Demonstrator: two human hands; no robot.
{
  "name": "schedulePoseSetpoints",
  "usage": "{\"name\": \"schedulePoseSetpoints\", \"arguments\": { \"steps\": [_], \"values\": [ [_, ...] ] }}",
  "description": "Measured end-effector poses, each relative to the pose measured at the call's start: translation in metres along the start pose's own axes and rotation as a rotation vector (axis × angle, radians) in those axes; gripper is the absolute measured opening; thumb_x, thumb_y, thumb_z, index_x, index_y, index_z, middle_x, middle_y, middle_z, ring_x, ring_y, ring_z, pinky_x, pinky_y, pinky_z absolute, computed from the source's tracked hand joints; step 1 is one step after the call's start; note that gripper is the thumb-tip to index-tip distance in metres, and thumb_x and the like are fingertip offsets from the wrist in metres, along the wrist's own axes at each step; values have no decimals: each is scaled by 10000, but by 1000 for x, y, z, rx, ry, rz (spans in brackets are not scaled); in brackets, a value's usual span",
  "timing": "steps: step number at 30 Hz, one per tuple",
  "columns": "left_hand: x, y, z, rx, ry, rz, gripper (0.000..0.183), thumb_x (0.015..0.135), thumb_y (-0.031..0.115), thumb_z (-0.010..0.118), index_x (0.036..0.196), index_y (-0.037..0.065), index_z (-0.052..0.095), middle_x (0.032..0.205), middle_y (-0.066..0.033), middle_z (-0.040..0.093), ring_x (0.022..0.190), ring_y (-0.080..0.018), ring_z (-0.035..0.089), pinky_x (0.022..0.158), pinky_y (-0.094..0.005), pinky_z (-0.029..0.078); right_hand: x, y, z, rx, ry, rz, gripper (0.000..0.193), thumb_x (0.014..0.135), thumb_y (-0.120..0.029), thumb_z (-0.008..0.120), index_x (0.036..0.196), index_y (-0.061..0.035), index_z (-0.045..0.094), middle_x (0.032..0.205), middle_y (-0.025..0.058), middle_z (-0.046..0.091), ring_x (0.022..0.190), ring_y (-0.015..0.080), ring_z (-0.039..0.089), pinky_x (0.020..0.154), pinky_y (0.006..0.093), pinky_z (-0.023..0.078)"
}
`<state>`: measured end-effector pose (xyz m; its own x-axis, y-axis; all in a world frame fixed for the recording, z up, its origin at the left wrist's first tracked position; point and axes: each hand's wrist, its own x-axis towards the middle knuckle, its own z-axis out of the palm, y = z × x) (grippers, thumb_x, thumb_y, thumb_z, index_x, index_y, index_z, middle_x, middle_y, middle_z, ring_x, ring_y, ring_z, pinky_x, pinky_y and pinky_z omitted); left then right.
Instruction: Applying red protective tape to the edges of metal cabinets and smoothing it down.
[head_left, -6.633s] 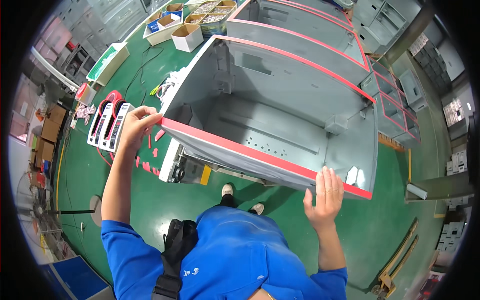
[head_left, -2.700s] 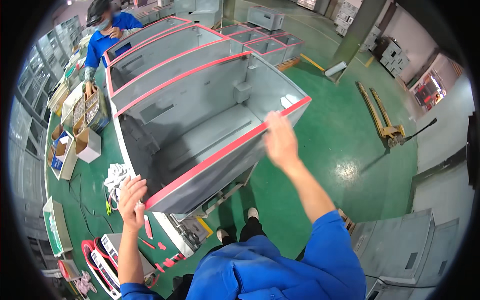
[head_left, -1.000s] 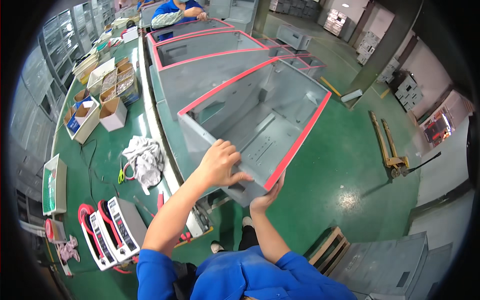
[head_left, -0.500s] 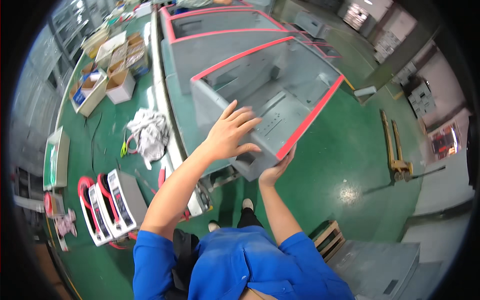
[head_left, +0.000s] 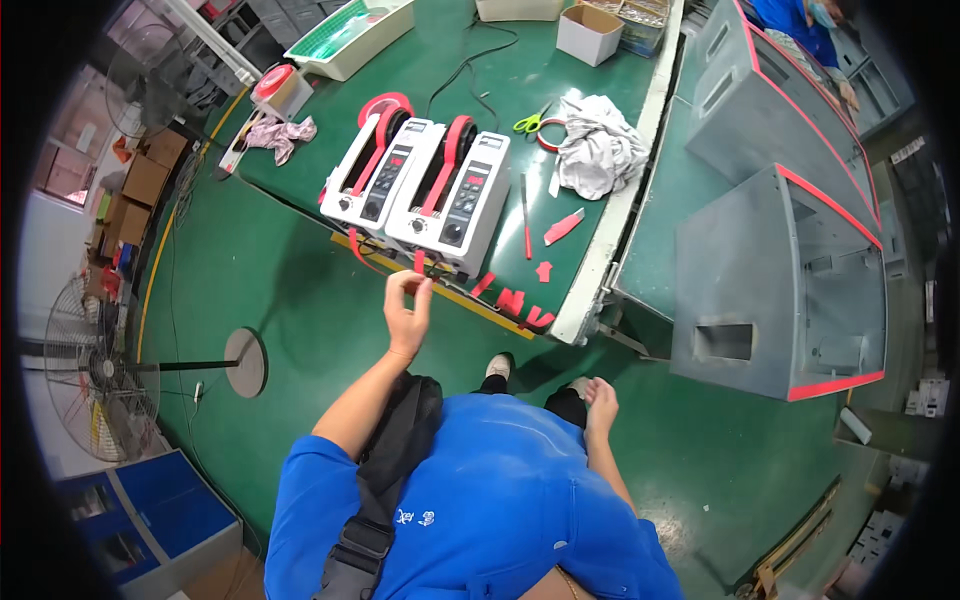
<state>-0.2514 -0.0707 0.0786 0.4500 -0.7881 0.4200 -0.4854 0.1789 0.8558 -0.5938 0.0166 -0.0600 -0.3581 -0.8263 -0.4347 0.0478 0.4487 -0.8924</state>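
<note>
My left hand [head_left: 408, 315] is at the front of the right-hand white tape dispenser [head_left: 455, 200], its fingers curled in a pinch at the end of a red tape strip [head_left: 419, 262] hanging from it. Another white tape dispenser [head_left: 375, 180] with a red roll stands beside it. My right hand [head_left: 601, 408] is low in front of my body, holding nothing, its fingers loosely bent and apart. To the right, a grey metal cabinet [head_left: 735, 285] edged with red tape rests on the bench, touched by neither hand.
On the green table [head_left: 300, 185] lie a crumpled white cloth [head_left: 600, 150], green-handled scissors [head_left: 533, 122] and red tape scraps [head_left: 512, 300]. A second grey cabinet [head_left: 725, 130] stands behind, near a co-worker in blue [head_left: 800, 25]. A pedestal fan [head_left: 105, 370] stands at left.
My view has swung left. Both hands have let go of the grey cabinet; my left hand has come to the tape dispenser and my right hand has dropped near my body.
</note>
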Motion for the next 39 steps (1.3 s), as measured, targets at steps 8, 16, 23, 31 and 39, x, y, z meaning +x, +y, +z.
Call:
{"name": "schedulePoseSetpoints", "arguments": {
  "steps": [8, 16, 23, 31, 39],
  "values": [
    [14, -91, 0, 32, -203, -383, 229, 759, 214, 659, 847, 9, 610, 926, -77, 596, 825, -138, 538, 744, -250, 422, 7, 1, 41, -228, -485, -122, 243, 895, -158, 436, 981, 33, 559, 865, 122, 623, 798, 173, 608, 727, 279, 488],
    [-73, -82, -25, -3, -764, -8, 133, 802, 115, 578, 742, -3, 574, 660, -94, 571, 645, -176, 550, 631, -297, 439, -45, -91, 59, -427, -341, -478, 291, 813, -169, 512, 1074, -42, 514, 1046, 145, 546, 841, 286, 580, 735, 335, 463],
    [-60, 73, 30, -175, -1187, 15, 59, 771, 60, 610, 767, 4, 590, 638, -84, 581, 527, -146, 559, 502, -260, 444, -77, -190, 51, -681, -470, -1054, 256, 725, -171, 611, 955, -84, 536, 911, 82, 527, 835, 238, 541, 739, 345, 442],
    [-51, 157, 91, -297, -1416, 103, 366, 738, 86, 646, 1090, 60, 549, 707, -118, 610, 589, -219, 602, 546, -290, 472, -89, -243, -52, -806, -268, -967, 116, 720, -111, 598, 823, -92, 548, 747, 55, 484, 690, 215, 537, 568, 316, 450],
    [29, 232, 162, -164, -1440, 318, 242, 739, 57, 646, 975, 18, 610, 707, -70, 630, 643, -112, 601, 593, -252, 470, -88, -335, -184, -617, 57, -947, 158, 736, 14, 610, 882, -46, 600, 764, 76, 553, 641, 160, 554, 558, 261, 439]
  ]
}}
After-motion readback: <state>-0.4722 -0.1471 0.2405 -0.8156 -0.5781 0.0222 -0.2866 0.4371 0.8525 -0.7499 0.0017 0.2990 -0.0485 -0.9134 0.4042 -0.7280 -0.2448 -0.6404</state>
